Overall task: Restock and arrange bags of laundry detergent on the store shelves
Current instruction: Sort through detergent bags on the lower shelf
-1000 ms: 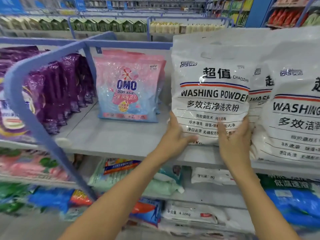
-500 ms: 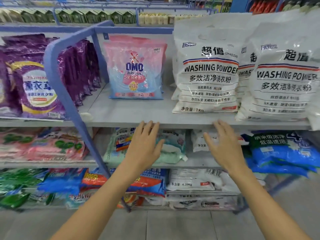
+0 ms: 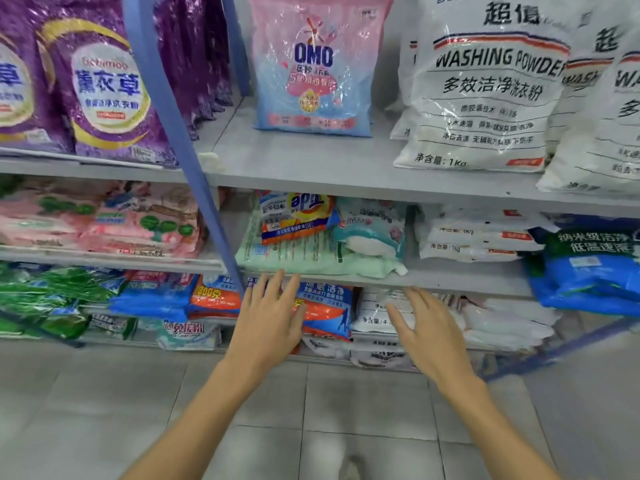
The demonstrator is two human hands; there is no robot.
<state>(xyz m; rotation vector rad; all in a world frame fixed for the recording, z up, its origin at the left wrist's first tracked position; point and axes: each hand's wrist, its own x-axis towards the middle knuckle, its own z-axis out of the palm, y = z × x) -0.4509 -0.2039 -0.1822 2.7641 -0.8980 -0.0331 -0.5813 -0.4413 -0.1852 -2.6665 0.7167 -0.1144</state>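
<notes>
My hands have dropped since a moment ago: a second back they gripped the white washing powder bag (image 3: 485, 95) on the top shelf (image 3: 311, 164), half a second back they hovered at that shelf's front edge, and now they reach out lower, in front of the bottom rows. My left hand (image 3: 268, 322) is spread open and empty, its fingers (image 3: 273, 289) overlapping the blue and orange bag (image 3: 327, 311) on the lower shelf. My right hand (image 3: 427, 330) is open too, holding nothing, in front of a flat white bag (image 3: 375, 308). The view has also tilted down, so the floor (image 3: 104, 410) now fills the bottom.

The washing powder bag I let go of stands upright on the top shelf, well above my right hand. At least two more white bags like it stand to its right, partly cut off. One pink and blue OMO bag (image 3: 315, 71) stands to its left, well above my left hand. Beyond the blue shelf post (image 3: 180, 133) two purple bags (image 3: 107, 91) face me, with more in rows behind; I cannot count those. On the middle shelf (image 3: 450, 277), just above my fingertips, lies a pale green bag (image 3: 311, 261) with two smaller bags on it, then a stack of three white bags (image 3: 474, 237) to the right.
</notes>
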